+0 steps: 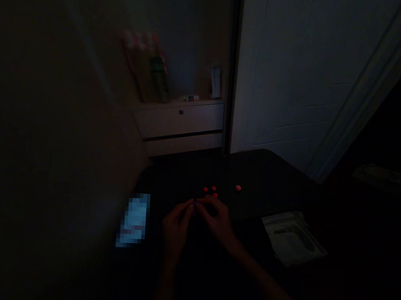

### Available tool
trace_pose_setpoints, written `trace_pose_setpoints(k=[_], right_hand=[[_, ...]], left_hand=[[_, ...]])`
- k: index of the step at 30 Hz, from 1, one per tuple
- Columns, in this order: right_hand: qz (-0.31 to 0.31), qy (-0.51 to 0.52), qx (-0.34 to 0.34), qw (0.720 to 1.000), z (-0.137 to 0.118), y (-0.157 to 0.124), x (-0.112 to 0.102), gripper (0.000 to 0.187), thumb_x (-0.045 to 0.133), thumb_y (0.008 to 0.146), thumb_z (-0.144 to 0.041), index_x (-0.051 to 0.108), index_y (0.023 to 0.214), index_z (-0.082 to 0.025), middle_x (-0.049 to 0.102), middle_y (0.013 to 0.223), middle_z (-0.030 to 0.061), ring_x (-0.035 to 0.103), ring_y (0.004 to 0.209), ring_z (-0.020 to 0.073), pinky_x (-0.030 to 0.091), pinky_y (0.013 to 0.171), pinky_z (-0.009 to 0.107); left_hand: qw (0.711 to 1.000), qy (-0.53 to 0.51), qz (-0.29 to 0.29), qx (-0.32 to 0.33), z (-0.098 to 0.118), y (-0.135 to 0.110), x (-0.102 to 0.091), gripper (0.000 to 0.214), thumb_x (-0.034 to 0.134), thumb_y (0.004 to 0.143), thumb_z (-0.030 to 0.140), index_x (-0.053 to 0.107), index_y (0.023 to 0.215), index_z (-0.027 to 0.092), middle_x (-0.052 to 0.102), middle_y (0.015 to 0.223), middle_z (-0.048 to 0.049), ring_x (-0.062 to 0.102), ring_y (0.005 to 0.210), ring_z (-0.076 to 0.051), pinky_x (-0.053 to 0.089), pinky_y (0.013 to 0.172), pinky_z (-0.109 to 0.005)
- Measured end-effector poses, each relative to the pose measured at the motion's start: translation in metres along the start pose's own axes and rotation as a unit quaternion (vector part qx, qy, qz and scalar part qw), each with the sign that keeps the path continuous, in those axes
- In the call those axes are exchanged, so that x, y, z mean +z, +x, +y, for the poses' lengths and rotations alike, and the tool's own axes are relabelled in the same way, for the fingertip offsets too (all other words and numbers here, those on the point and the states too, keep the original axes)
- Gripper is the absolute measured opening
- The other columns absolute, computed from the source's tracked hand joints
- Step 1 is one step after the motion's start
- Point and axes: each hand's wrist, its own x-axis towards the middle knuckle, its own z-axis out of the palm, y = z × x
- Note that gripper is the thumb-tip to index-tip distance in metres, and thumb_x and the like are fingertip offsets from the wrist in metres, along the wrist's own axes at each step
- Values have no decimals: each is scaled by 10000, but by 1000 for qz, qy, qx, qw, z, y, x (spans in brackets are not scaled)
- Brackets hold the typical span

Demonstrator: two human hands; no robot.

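Note:
Both hands meet over the near part of a dark table [273, 176]. Fingertips of my left hand [176, 220] and my right hand [219, 218] pinch together on a small purplish piece [195, 205], mostly covered by the fingers; its kind is too dark to make out. Just beyond the fingertips lie several small red balls [213, 188], one partly hidden by my right hand. A larger pinkish ball [238, 188] rests apart from them, further right.
A lit, pixelated screen [133, 220] glows at left. A pale plastic packet [293, 237] lies at right. Behind the table stands a drawer unit [185, 122] bearing a green-topped bottle [159, 78], a red-and-white item [141, 39] and a beaded thing [191, 97]. A white door [292, 74] rises beside it.

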Motion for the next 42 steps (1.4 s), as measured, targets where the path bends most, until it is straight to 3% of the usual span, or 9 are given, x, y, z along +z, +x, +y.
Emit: trace_pose_setpoints(k=[9, 17, 21, 25, 30, 34, 42], right_hand=[[-2, 6, 0, 1000, 1, 1, -1, 91, 713, 938, -301, 774, 905, -243, 787, 890, 28, 736, 856, 220, 566, 829, 337], [-31, 1, -22, 999, 1, 1, 0, 154, 699, 964, -308, 792, 1082, -271, 799, 1045, 45, 739, 970, 232, 558, 918, 368], [-48, -6, -33, 998, 1, 2, -1, 118, 718, 955, -297, 801, 1034, -271, 793, 985, 32, 731, 925, 219, 555, 884, 347], [-31, -8, -25, 999, 0, 1, -1, 95, 711, 957, -285, 785, 1010, -257, 785, 978, 32, 727, 932, 216, 546, 892, 343], [6, 3, -4, 1000, 2, 0, 1, 95, 698, 955, -272, 752, 1029, -245, 781, 1011, 41, 731, 955, 221, 554, 885, 342], [0, 3, 4, 1000, 3, 0, 1, 121, 689, 959, -257, 740, 1068, -241, 779, 1028, 45, 737, 961, 220, 561, 894, 342], [-31, -27, -48, 998, 8, -1, 2, 191, 657, 984, -231, 740, 1155, -243, 779, 1131, 60, 724, 1057, 218, 548, 964, 356]], left_hand=[[1000, 3, -15, 22, 6, 1, -1, 231, 732, 884, 399, 830, 978, 212, 821, 1008, -84, 774, 949, -252, 616, 890, -370], [999, -34, 27, -10, 7, 2, 2, 319, 769, 830, 483, 810, 927, 183, 818, 953, -89, 776, 907, -256, 629, 858, -378], [999, -25, 23, -1, 6, 2, 2, 287, 761, 847, 463, 804, 915, 187, 808, 930, -77, 769, 897, -249, 621, 849, -364], [1000, -13, 5, 7, 6, 1, 2, 294, 717, 889, 464, 802, 961, 192, 806, 989, -89, 763, 951, -254, 607, 886, -370], [998, -54, -9, -42, 7, 0, 7, 479, 767, 847, 491, 721, 1217, 189, 798, 1078, -102, 769, 1008, -257, 614, 905, -381], [998, -52, -13, -43, 4, 2, 8, 424, 778, 834, 505, 748, 1098, 175, 796, 1080, -113, 762, 1014, -260, 605, 925, -387], [999, 11, -3, -39, 4, -3, 8, 393, 666, 917, 503, 729, 1140, 185, 787, 1123, -115, 748, 1047, -267, 584, 942, -393]])
